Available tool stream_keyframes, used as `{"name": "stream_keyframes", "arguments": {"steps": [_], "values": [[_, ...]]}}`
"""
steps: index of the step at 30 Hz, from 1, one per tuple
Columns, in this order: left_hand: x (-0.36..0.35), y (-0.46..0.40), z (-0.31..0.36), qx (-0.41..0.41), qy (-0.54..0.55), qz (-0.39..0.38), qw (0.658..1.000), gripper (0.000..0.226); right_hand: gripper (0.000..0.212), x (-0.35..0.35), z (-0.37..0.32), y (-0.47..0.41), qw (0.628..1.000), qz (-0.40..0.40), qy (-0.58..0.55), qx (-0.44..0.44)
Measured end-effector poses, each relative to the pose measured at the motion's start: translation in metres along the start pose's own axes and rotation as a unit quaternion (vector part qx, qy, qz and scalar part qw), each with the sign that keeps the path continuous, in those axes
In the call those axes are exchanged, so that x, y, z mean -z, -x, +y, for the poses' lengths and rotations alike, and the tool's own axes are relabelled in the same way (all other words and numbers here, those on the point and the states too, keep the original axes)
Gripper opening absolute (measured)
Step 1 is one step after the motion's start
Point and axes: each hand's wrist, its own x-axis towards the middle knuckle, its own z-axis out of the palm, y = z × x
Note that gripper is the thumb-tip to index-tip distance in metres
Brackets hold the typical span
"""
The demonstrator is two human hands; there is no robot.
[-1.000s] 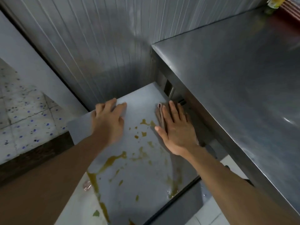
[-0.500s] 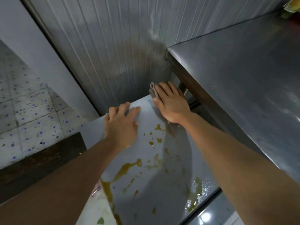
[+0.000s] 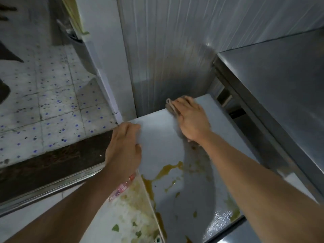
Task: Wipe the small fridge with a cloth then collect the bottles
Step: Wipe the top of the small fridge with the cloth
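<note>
The cloth (image 3: 172,107) is pressed flat under the right hand (image 3: 190,120) at the far edge of the fridge (image 3: 157,137) top, right of frame centre; only a grey fold with a loop is seen past the fingers (image 3: 182,102), which lie extended on it rather than curled round it. The brown spill (image 3: 168,171) lies toward the lower frame from that hand, beside the right forearm, and trails on down along the top's left edge; more flecks are seen at the lower right. The next stroke is therefore judged to be a pull down the frame, toward the person, along the top's long axis. The right hand is the nearer to the work. The left hand (image 3: 123,148) is laid over the top's left edge near the far corner, fingers straight and close together, apparently as a brace.

The top is smooth, pale and wet-looking at the lower right, so the cloth should slide easily. A ribbed metal wall (image 3: 175,50) stands behind it, a steel tabletop (image 3: 280,93) overhangs at the right, and speckled floor tiles (image 3: 52,102) fill the left. No bottles are in view.
</note>
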Motion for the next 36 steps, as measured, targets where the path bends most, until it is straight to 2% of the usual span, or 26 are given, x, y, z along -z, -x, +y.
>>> {"name": "stream_keyframes", "arguments": {"steps": [3, 5, 7, 13, 18, 20, 23, 27, 33, 36], "values": [[0.013, 0.005, 0.000, 0.049, 0.111, 0.052, 0.991, 0.045, 0.044, -0.013, -0.064, 0.007, 0.998, 0.007, -0.015, 0.058], [0.024, 0.011, -0.006, 0.060, 0.110, 0.094, 0.988, 0.039, 0.044, -0.021, -0.097, 0.010, 0.997, 0.004, -0.020, 0.076], [0.032, 0.017, -0.013, 0.061, 0.096, 0.101, 0.988, 0.039, 0.044, -0.025, -0.115, 0.012, 0.996, -0.003, -0.025, 0.089], [0.040, 0.025, -0.019, 0.101, 0.094, 0.070, 0.988, 0.046, 0.049, -0.032, -0.125, 0.025, 0.987, -0.050, 0.006, 0.153], [0.040, 0.017, -0.005, 0.056, 0.097, 0.068, 0.991, 0.044, 0.049, -0.027, -0.103, 0.053, 0.979, -0.057, 0.001, 0.195], [0.033, 0.011, 0.004, 0.028, 0.082, 0.056, 0.995, 0.044, 0.050, -0.021, -0.076, 0.054, 0.986, -0.052, 0.014, 0.157], [0.015, 0.006, 0.016, -0.003, 0.044, 0.009, 0.999, 0.055, 0.052, -0.010, -0.017, 0.048, 0.998, -0.041, 0.035, 0.036], [-0.007, 0.002, 0.028, -0.069, -0.026, -0.021, 0.997, 0.063, 0.054, 0.004, 0.052, 0.049, 0.992, -0.047, 0.071, -0.091], [-0.022, -0.010, 0.051, -0.112, -0.064, -0.046, 0.991, 0.063, 0.059, 0.007, 0.052, 0.130, 0.983, -0.026, 0.078, -0.163], [-0.035, -0.022, 0.065, -0.139, -0.073, -0.091, 0.983, 0.065, 0.058, 0.012, 0.052, 0.166, 0.982, -0.017, 0.063, -0.175]]}}
